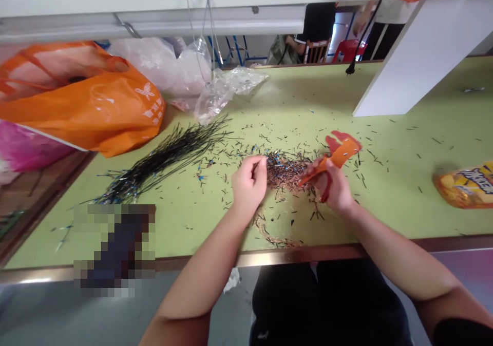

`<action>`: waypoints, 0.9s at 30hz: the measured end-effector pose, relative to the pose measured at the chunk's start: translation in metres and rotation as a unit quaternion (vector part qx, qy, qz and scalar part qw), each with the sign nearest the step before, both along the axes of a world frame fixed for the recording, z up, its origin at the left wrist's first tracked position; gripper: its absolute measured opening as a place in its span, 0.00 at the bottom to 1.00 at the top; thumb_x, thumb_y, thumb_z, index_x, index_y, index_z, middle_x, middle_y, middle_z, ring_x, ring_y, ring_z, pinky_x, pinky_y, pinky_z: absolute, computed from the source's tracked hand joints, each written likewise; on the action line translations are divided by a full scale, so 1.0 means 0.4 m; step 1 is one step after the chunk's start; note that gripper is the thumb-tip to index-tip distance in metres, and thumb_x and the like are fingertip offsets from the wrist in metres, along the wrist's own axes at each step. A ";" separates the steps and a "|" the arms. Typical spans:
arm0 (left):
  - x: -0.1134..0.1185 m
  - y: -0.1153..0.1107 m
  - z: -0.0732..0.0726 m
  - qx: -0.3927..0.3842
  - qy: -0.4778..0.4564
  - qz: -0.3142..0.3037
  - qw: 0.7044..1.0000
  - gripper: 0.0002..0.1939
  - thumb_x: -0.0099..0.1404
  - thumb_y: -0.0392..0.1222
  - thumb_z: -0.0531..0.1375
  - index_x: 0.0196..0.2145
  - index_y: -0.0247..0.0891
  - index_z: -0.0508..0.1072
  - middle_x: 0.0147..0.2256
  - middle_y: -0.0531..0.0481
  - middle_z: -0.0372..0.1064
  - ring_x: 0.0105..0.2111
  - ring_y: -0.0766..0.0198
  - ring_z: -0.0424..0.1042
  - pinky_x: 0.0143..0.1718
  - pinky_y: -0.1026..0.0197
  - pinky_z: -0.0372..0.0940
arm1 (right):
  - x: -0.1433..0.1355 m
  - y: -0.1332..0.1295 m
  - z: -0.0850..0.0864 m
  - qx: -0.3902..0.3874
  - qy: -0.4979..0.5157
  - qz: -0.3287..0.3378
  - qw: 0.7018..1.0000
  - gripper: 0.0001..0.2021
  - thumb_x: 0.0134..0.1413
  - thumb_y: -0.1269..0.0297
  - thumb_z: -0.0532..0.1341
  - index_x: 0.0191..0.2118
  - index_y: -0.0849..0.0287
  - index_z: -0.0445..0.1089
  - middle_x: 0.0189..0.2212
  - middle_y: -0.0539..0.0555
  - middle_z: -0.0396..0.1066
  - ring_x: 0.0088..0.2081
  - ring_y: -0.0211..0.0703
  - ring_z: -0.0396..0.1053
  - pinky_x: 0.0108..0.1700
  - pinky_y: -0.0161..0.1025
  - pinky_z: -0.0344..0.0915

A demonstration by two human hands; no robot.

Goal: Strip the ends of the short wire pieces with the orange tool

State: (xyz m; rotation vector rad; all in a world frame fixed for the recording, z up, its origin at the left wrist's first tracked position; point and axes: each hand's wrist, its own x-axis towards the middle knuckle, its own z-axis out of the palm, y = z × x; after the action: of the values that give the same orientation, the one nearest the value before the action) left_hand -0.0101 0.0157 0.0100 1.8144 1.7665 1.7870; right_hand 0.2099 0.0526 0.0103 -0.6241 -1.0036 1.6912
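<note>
My right hand (335, 189) is wrapped round an orange-and-red hand tool (344, 151) that looks like a wire stripper, its wider head pointing away from me. My left hand (249, 186) is closed in a pinch, with thumb against fingers; anything between them is too small to make out. Between both hands lies a heap (287, 169) of short black and blue offcuts, with copper-coloured strands along its near side. Left of my left hand, a loose bundle of long black wires (169, 156) lies slanted, blue and bare bits at its near end.
An orange plastic bag (111, 110) and clear plastic bags (177, 69) sit at the back left. A pixelated dark object (119, 248) lies at the front edge. A yellow package (468, 184) is at right. A white upright panel (408, 63) stands behind; people are beyond the green table (389, 212).
</note>
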 end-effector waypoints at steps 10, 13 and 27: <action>0.069 -0.042 0.017 0.039 0.212 -0.065 0.974 0.07 0.73 0.34 0.59 0.43 0.38 0.78 0.33 0.49 0.81 0.29 0.66 0.78 0.31 0.63 0.67 | -0.045 -0.064 -0.092 0.031 -0.083 0.122 0.989 0.27 0.60 0.34 0.62 0.43 0.56 0.73 0.37 0.56 0.78 0.43 0.53 0.78 0.48 0.52 0.78; 0.078 -0.048 0.021 0.058 0.240 -0.072 0.966 0.06 0.72 0.33 0.59 0.43 0.38 0.76 0.31 0.51 0.80 0.27 0.66 0.76 0.28 0.63 0.64 | -0.042 -0.064 -0.103 0.003 -0.089 0.098 0.991 0.29 0.58 0.32 0.62 0.48 0.55 0.72 0.40 0.57 0.79 0.47 0.55 0.78 0.49 0.55 0.78; 0.095 -0.065 0.043 0.059 0.283 -0.074 0.954 0.06 0.72 0.34 0.58 0.36 0.40 0.72 0.22 0.57 0.69 0.21 0.69 0.66 0.23 0.62 0.54 | -0.054 -0.077 -0.084 -0.003 -0.119 0.006 0.993 0.29 0.55 0.28 0.60 0.46 0.50 0.72 0.39 0.56 0.80 0.55 0.60 0.76 0.55 0.59 0.76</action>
State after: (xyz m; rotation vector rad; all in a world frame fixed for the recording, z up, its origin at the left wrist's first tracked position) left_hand 0.0277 -0.0103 0.0274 2.6316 1.6238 1.4337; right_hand 0.1884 0.0220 -0.0233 -0.8398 -1.1713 1.6564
